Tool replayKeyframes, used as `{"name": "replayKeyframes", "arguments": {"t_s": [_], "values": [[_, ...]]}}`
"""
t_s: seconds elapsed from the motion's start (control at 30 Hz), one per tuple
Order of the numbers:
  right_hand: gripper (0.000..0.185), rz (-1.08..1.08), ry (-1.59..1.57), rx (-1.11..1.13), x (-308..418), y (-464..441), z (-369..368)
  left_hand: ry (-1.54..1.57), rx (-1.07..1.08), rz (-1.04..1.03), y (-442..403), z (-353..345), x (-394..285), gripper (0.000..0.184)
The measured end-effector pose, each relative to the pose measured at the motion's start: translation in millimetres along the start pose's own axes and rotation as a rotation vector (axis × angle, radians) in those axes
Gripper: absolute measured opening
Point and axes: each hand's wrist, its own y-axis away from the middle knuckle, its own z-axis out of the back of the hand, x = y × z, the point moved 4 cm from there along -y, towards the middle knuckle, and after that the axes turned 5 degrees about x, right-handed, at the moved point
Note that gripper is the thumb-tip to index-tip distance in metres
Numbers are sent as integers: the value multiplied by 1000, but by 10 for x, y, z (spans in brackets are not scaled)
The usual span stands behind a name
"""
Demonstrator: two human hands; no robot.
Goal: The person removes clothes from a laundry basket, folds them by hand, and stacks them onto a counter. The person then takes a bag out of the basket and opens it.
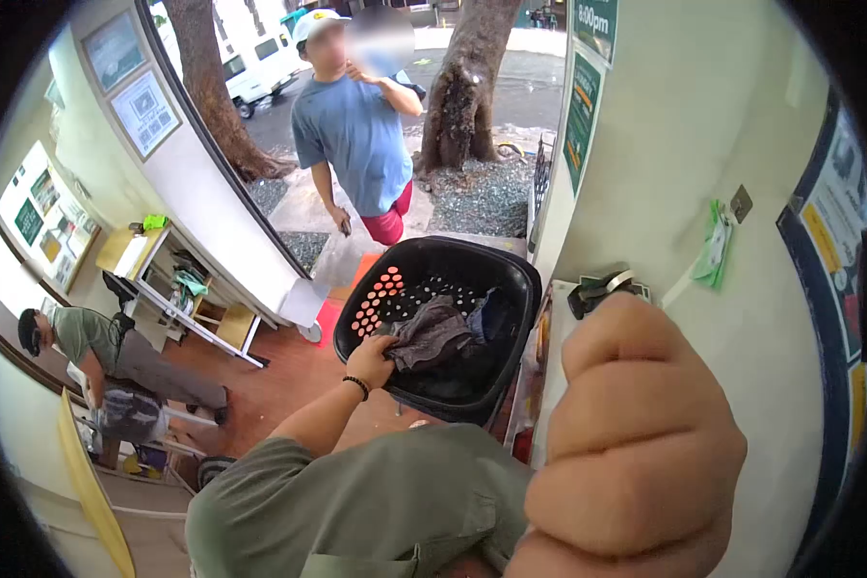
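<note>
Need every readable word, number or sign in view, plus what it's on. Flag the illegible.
"8:00pm": green rectangular sign with white lettering, upper right of the doorway.
Too small or blurred to read:
Tall green poster with orange and white print, below it.
White rectangular sheet with blue print, left of the doorway.
Small dark-green sheet, far-left wall.
Papers on the dark-framed board, right.

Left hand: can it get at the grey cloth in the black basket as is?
Likely yes: the left hand is at the rim of the black basket, right by the grey cloth, and no lid covers the open top.
</note>
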Motion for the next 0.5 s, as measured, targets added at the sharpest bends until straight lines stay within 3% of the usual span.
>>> {"name": "replayKeyframes", "arguments": {"t_s": [0.4,0.5], "values": [[27,95,101,41,503,-81,-26,-36,-36,-19,4,-70,110,38],[26,114,127,64,688,-206,-165,26,31,60,31,2,40,39]]}}
